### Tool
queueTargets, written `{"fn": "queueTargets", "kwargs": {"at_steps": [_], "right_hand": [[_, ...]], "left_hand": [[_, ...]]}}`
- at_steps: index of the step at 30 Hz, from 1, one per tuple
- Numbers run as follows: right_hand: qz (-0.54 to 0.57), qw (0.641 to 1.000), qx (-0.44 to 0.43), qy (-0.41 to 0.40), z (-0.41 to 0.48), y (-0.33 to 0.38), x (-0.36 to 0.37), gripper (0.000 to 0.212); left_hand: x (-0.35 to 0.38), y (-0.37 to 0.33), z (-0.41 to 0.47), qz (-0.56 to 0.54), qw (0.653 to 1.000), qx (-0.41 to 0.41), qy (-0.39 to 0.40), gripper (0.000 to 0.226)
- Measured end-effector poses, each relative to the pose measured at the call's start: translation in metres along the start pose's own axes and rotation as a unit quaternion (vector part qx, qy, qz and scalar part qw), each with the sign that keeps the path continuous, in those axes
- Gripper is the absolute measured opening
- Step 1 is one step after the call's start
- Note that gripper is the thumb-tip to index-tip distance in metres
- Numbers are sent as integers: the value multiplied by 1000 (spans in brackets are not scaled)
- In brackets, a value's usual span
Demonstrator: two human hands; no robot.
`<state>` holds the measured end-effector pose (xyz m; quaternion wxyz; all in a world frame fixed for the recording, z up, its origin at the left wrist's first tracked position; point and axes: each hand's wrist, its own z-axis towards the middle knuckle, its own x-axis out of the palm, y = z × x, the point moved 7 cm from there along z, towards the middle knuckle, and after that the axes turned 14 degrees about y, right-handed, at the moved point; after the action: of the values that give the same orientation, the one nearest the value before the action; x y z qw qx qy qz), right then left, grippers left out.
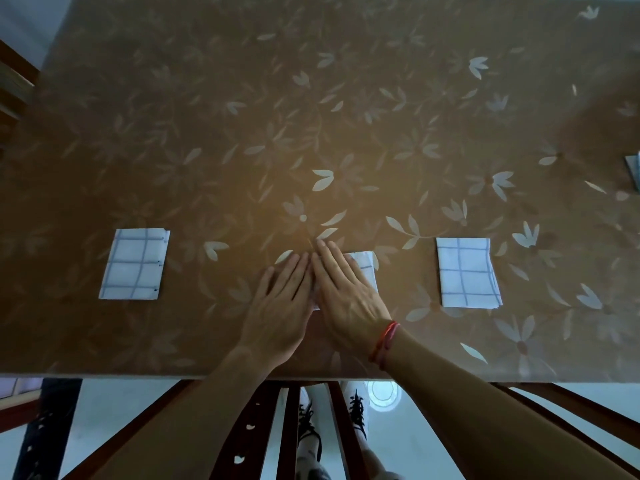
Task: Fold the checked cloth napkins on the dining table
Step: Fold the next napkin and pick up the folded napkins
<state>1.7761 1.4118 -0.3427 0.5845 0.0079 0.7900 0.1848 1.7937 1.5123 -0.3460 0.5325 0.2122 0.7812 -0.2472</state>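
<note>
Nearest, below the hands, black-laced shoes (pixel 356 414) stand on a pale floor (pixel 415 445) between dark wooden chair slats (pixel 287 427). Past the table edge, the left hand (pixel 280 299) and right hand (pixel 346 292) lie flat, fingers straight, side by side. The right hand presses the middle napkin (pixel 366 268), and the left hand lies at that napkin's left edge. A left napkin (pixel 135 265) and a right napkin (pixel 465 271), both folded, flank the hands well apart on the brown flower-patterned tablecloth (pixel 311 116). A far napkin (pixel 633 169) shows beyond, to the right.
</note>
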Motion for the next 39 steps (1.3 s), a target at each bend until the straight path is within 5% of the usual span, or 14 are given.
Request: {"fn": "queueTargets", "kwargs": {"at_steps": [24,31,39], "right_hand": [[-113,985,53,117,-22,-61,-6,71],[-88,985,50,142,-21,-56,-16,73],[-29,980,53,190,-14,-55,-35,68]], "left_hand": [[3,1,1,-15,999,-19,30,51],[-31,-5,11,-53,998,-11,-24,44],[-40,-3,41,-84,990,-85,79,60]]}}
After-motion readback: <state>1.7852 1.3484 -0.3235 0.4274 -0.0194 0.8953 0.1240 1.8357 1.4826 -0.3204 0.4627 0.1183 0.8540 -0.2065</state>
